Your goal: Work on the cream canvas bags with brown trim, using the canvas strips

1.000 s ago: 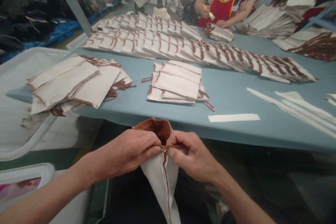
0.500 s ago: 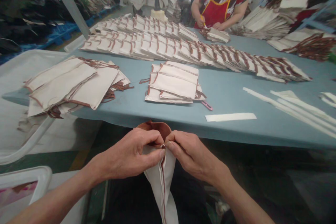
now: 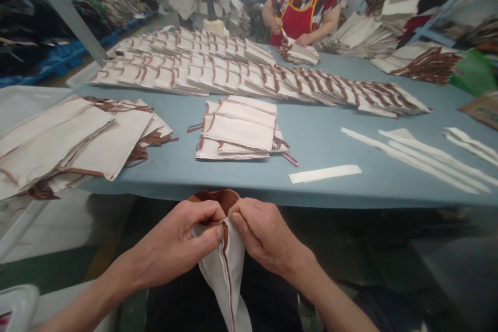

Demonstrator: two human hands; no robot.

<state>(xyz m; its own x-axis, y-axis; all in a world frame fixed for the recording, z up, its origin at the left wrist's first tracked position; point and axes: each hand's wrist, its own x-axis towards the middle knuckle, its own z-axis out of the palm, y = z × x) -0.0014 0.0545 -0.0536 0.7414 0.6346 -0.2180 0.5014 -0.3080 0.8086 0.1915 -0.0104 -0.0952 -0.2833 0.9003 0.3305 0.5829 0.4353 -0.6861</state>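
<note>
The left hand [image 3: 182, 236] and right hand [image 3: 270, 236] meet on a white pouch [image 3: 235, 280], just off the counter [image 3: 319, 129].

From where I stand, the left fingers [image 3: 210, 240] are pinching the pouch's rim at the top of its brown-piped seam, thumb in front; the right fingers [image 3: 239, 220] are closed on the same rim right beside them, and the white body hangs below both, over the person's dark-clothed lap, while the brown lining [image 3: 227, 197] shows gaping just behind the knuckles; on the counter beyond lie a small pile of pouches [image 3: 245, 132] and, nearer the edge, a white strip [image 3: 324, 174].
</note>
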